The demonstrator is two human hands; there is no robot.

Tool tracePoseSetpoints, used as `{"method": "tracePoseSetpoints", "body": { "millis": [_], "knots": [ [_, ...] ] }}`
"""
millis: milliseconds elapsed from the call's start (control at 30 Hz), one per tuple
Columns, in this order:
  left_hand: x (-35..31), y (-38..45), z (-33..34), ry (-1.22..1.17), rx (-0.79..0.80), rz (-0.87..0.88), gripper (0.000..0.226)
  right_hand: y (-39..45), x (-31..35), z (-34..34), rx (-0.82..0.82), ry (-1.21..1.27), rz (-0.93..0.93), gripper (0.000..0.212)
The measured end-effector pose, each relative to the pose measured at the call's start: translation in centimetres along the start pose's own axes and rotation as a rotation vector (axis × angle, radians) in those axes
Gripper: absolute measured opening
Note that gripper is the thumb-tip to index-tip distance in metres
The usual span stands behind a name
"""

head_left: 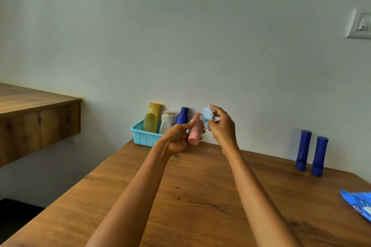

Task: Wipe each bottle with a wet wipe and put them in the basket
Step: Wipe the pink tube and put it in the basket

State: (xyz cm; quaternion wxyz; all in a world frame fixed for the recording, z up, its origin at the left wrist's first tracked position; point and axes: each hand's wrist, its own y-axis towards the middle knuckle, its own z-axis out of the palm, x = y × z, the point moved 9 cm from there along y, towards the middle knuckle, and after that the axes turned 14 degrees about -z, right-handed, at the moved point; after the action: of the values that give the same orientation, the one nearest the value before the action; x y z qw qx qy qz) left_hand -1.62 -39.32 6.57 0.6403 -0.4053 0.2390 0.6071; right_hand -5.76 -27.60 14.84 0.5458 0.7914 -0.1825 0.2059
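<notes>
Four bottles [168, 121] stand in the far basket [144, 137]. Left grip [176, 140] holds pink bottle [195, 129] above tabletop [200, 196]; right grip [221, 127] pinches wipe [207, 116] against it. Two blue bottles [311, 152] wait far right.

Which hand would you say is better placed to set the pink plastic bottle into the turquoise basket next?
Probably the left hand: it already grips the pink plastic bottle, close to the turquoise plastic basket. The right hand holds the crumpled pale-blue wet wipe.
</notes>
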Motion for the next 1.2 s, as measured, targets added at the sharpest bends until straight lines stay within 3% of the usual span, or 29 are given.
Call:
{"method": "tracePoseSetpoints", "body": {
  "millis": [300, 400, 567, 633, 733, 833, 1000, 1100, 1200],
  "knots": [
    [-1.3, -0.5, -1.5, -0.057, -0.168, 0.091, 0.048, -0.3, 1.3, 2.9, 0.189, -0.051, -0.078, 0.02],
    [-1.4, -0.4, -2.4, -0.06, -0.226, 0.093, 0.05, -0.4, 0.8, 3.6, 0.279, 0.004, -0.02, 0.017],
    [-1.8, -0.5, -2.6, 0.002, -0.332, 0.152, 0.056, -0.7, -1.3, 1.5, 0.045, 0.161, 0.135, 0.018],
    [-1.7, -0.3, -2.3, 0.017, -0.352, 0.159, 0.046, -1.2, -2.1, 2.3, 0.104, 0.253, 0.205, 0.022],
    [-1.5, 0.1, -2.2, 0.048, -0.38, 0.139, 0.028, -2.2, -2.0, 4.6, 0.32, 0.283, 0.213, 0.041],
    [-1.6, 0.0, -2.2, 0.059, -0.39, 0.143, 0.031, -2.1, -2.0, 4.4, 0.267, 0.264, 0.195, 0.039],
    [-2.5, -0.3, -1.0, -0.032, -0.21, 0.162, 0.032, -2.3, -3.3, 3.7, 0.096, 0.692, 0.429, 0.009],
    [-2.6, -0.5, -0.5, -0.101, -0.033, 0.19, 0.024, -3.1, -3.9, 4.0, -0.013, 1.031, 0.632, 0.011],
    [-3.0, -0.9, -0.3, -0.1, 0.064, 0.271, 0.023, -3.7, -3.6, 4.8, -0.003, 1.173, 0.734, 0.014]
  ]
}}
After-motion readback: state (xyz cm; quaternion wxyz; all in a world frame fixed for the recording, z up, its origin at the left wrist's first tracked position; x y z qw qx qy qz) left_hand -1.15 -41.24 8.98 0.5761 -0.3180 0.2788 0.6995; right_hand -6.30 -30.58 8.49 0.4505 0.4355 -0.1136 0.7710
